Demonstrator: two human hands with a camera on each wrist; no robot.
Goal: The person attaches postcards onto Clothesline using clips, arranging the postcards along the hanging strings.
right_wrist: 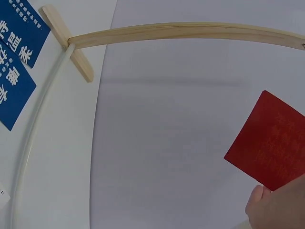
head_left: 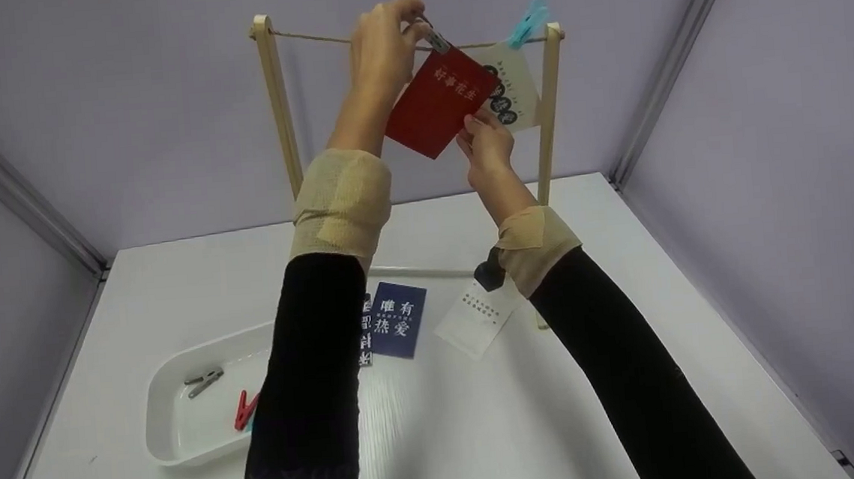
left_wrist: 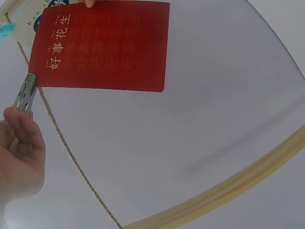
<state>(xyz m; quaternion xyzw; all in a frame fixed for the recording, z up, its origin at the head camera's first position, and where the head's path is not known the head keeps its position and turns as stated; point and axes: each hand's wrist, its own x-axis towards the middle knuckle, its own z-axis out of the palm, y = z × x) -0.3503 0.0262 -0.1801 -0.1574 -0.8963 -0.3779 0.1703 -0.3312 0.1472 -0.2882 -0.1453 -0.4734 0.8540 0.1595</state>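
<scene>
White tub nr left edge of desk w/ grey clip, red clip. Red card's by twisted rope; I've L hand pinching metal clip at its corner, R hand gripping its edge.

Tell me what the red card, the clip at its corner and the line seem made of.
Red card: probably matte cardstock, thin and flat with crisp edges. Clip: likely metal, grey with a slight sheen, though plastic is possible. Line: apparently rough natural-fibre twine, tan with a visible twist.
</scene>
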